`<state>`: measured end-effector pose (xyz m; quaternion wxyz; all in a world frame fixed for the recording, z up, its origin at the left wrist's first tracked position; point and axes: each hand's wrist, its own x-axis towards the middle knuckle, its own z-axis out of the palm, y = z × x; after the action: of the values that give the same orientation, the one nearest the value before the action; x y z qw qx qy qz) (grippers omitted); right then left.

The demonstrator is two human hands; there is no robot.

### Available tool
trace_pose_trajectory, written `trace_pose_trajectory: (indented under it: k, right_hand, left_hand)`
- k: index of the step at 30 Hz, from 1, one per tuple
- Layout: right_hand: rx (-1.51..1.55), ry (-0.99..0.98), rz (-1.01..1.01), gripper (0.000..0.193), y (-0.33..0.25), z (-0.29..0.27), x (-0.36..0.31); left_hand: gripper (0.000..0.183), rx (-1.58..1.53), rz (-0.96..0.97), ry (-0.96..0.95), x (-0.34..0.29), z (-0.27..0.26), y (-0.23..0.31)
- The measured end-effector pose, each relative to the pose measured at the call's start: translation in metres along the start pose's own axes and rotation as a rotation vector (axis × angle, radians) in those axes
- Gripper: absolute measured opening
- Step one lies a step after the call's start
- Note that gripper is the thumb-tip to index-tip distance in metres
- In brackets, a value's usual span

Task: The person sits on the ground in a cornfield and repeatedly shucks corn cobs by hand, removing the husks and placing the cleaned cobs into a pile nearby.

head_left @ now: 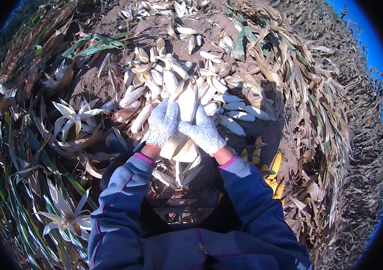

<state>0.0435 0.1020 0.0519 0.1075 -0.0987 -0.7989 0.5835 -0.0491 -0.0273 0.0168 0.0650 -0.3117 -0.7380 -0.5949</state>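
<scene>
Both my hands wear white knitted gloves with orange cuffs. Between them is a pale ear of corn (188, 101), its tip pointing away from me. My left hand (161, 122) is closed on its left side, and my right hand (202, 132) wraps its lower right side. Broad pale husk leaves (180, 149) hang below my hands, toward my lap. The gloves hide the base of the ear, so I cannot tell how much husk is still attached there. Right beyond my hands lies a heap of corn ears in pale husks (155, 74).
Several bare yellow corn cobs (276, 164) lie on the soil by my right forearm. Opened empty husks (72, 118) and green leaves (99, 45) are scattered at the left. Dry corn stalks (308, 90) are banked along the right side. Brown soil (115, 27) shows beyond the heap.
</scene>
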Motion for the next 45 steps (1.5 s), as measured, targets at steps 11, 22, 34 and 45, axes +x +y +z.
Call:
trace_pose_trajectory:
  k: [11, 22, 34, 45]
  right_hand:
    - [0.006, 0.005, -0.069, 0.073, 0.0, -0.004, 0.003]
    - [-0.311, 0.027, 0.031, 0.074, -0.016, -0.011, -0.004]
    - [-0.243, 0.033, -0.016, 0.075, -0.007, -0.007, -0.004]
    - [0.297, 0.204, 0.115, 0.04, -0.003, -0.014, 0.006]
  left_hand:
    - [0.03, -0.481, -0.303, -0.106, 0.009, -0.014, 0.031]
    - [0.04, -0.208, -0.274, -0.287, 0.023, -0.029, 0.042]
    - [0.037, -0.333, -0.304, -0.021, 0.01, -0.012, 0.024]
    - [0.017, -0.985, -0.622, 0.116, 0.014, -0.018, 0.02]
